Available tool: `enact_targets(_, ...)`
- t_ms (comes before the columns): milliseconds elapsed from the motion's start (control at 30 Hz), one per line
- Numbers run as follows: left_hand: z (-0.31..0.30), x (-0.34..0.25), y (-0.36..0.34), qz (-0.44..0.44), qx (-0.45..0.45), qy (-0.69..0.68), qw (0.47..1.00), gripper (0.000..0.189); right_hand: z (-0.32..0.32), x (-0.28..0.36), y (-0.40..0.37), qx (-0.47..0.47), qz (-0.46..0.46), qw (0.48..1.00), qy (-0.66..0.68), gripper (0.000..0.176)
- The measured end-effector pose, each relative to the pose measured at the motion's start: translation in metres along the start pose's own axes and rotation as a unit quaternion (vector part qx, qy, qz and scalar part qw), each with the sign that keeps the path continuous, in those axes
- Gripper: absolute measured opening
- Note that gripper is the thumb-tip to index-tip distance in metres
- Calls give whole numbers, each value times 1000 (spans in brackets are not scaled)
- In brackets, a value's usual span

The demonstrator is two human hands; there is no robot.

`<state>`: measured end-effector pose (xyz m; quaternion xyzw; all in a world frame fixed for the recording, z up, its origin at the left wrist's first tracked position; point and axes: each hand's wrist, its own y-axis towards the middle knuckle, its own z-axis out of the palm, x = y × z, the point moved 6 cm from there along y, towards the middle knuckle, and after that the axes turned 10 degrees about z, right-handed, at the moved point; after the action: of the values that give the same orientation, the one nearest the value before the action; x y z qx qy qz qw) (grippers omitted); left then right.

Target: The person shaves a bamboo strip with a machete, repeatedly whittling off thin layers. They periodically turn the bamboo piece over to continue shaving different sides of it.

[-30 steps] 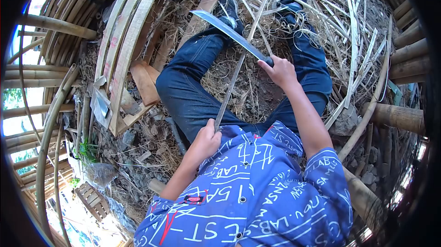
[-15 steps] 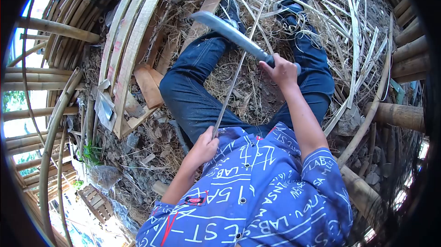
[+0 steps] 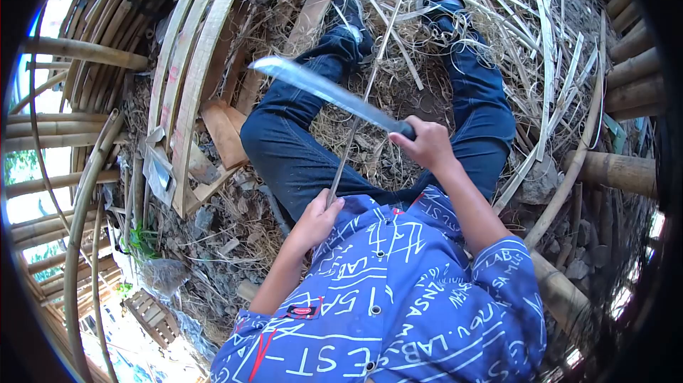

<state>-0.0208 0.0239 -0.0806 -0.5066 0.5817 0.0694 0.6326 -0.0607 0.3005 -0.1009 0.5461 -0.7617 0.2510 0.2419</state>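
My right hand (image 3: 427, 145) is wrapped round the dark handle of a machete (image 3: 324, 90), whose long blade points up and left across my thigh. Close to my belly, my left hand (image 3: 316, 218) grips the near end of a thin bamboo strip (image 3: 346, 157). The strip runs away from me between my legs, toward the far ground past my shoes. The blade crosses over the strip in this view, a little way beyond my left hand.
A wooden slatted crate (image 3: 206, 77) lies to my left. Split bamboo strips (image 3: 548, 63) and curly shavings (image 3: 455, 34) litter the ground ahead and right. Bamboo poles (image 3: 615, 173) stand on both sides. A rock (image 3: 539, 182) lies beside my right leg.
My right hand has drawn the machete back toward me and slightly left, along the strip. My left hand keeps its hold near my belly.
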Motion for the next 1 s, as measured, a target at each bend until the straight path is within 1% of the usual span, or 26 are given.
enact_targets(33, -3, -2, -1, 8, -13, 51, 999, 24, 5, 6, 0, 8, -4, 999, -33, 58)
enact_targets(133, -9, -4, -5, 25, -36, 74, 996, 23, 10, 15, 10, 18, -9, 998, -60, 59)
enact_targets(167, -11, 0, -7, 27, -37, 77, 996, 23, 12, 12, 16, 17, -14, 997, -73, 59)
enact_targets(200, -10, 9, -10, 17, -19, 44, 999, 23, 14, 7, 22, 16, -19, 996, -88, 60)
enact_targets(233, -8, 15, -13, 7, -1, 10, 1000, 22, 13, -1, 33, -11, -6, 997, -78, 61)
enact_targets(267, -6, 16, -15, 7, -5, 9, 1000, 22, 8, -14, 47, -15, 31, 996, -80, 61)
enact_targets(300, -5, 12, -15, 29, -9, 28, 999, 20, 1, -20, 56, -20, 66, 994, -80, 61)
enact_targets(333, -5, 8, -16, 50, -13, 47, 998, 18, -1, -18, 60, -21, 63, 995, -79, 61)
enact_targets(367, -7, 6, -16, 53, -15, 48, 997, 18, -5, -15, 62, -35, 39, 993, -103, 61)
enact_targets(400, -6, 9, -15, 8, 1, -22, 1000, 16, -12, -11, 64, -51, 16, 990, -129, 61)
enact_targets(433, -3, 11, -14, -38, 20, -93, 995, 14, -13, -11, 65, -55, 17, 989, -133, 61)
enact_targets(500, 0, 8, -13, -41, 39, -119, 991, 12, -13, -9, 59, -96, 4, 981, -166, 60)
enact_targets(533, 3, 8, -14, -69, 45, -146, 986, 8, -16, -5, 55, -124, -13, 977, -172, 60)
enact_targets(567, 5, 8, -15, -98, 49, -172, 979, 7, -12, -8, 55, -124, -16, 977, -171, 60)
enact_targets(633, 5, 6, -16, -98, 48, -165, 980, 7, -6, -11, 51, -178, -46, 968, -169, 59)
enact_targets(667, 7, 8, -18, -118, 59, -208, 969, 7, -5, -13, 50, -215, -73, 959, -170, 59)
enact_targets(700, 9, 10, -20, -136, 69, -251, 956, 7, -7, -13, 53, -213, -74, 959, -169, 59)
enact_targets(800, 4, 15, -22, -135, 69, -273, 950, 8, -16, -22, 59, -176, -29, 971, -161, 56)
enact_targets(833, 2, 15, -22, -134, 71, -274, 950, 8, -20, -21, 58, -177, -30, 970, -162, 56)
enact_targets(900, 1, 13, -20, -128, 74, -281, 948, 9, -25, -25, 53, -138, -4, 979, -150, 56)
enact_targets(933, 2, 13, -18, -127, 74, -283, 948, 9, -24, -28, 51, -99, 27, 983, -152, 58)
enact_targets(967, 2, 14, -16, -121, 68, -253, 958, 8, -23, -32, 49, -99, 26, 983, -152, 58)
enact_targets(1000, 2, 16, -16, -117, 62, -222, 966, 8, -19, -36, 47, -58, 20, 990, -126, 59)
